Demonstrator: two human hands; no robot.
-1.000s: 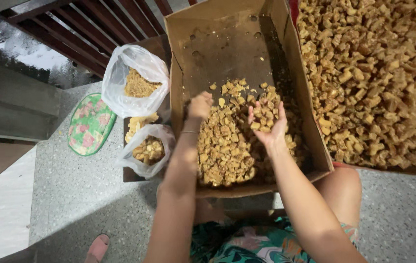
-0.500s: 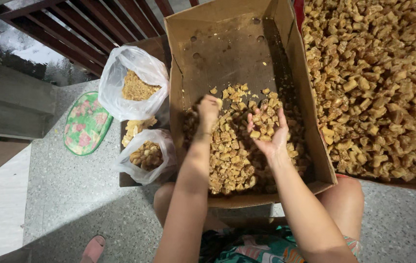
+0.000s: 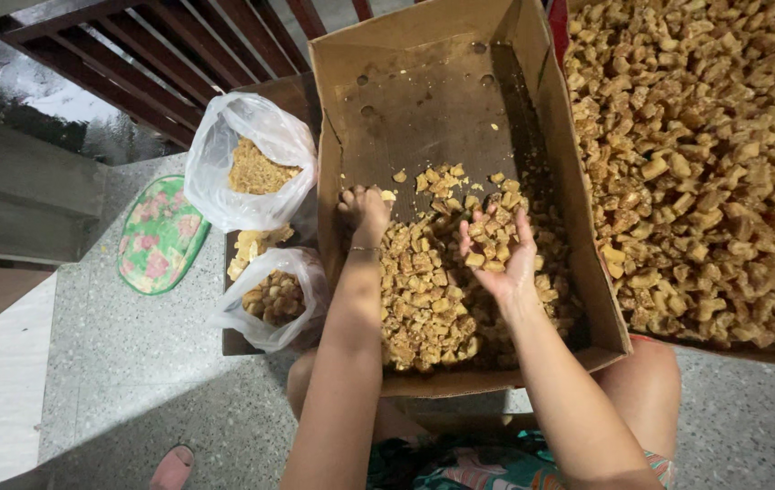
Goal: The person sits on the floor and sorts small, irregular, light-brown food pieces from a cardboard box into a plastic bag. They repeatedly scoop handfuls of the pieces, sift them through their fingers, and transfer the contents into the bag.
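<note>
A cardboard box (image 3: 424,100) lies in front of me with a heap of small golden-brown chunks (image 3: 428,299) in its near half. My left hand (image 3: 365,209) rests knuckles-up on the far left edge of the heap, fingers curled down into the pieces; what it grips is hidden. A thin bracelet circles that wrist. My right hand (image 3: 496,254) is held palm-up above the heap, fingers spread, with a few chunks lying on it.
A much larger pile of the same chunks (image 3: 705,154) fills a container at right. Two clear plastic bags (image 3: 251,163) (image 3: 274,295) with crumbs and pieces stand left of the box. A flowered green mat (image 3: 160,236) lies on the speckled floor. Dark wooden railings (image 3: 179,63) run behind.
Both hands have shifted slightly farther up the heap. The right hand has stayed cupped palm-up with chunks on it. My view has moved a little.
</note>
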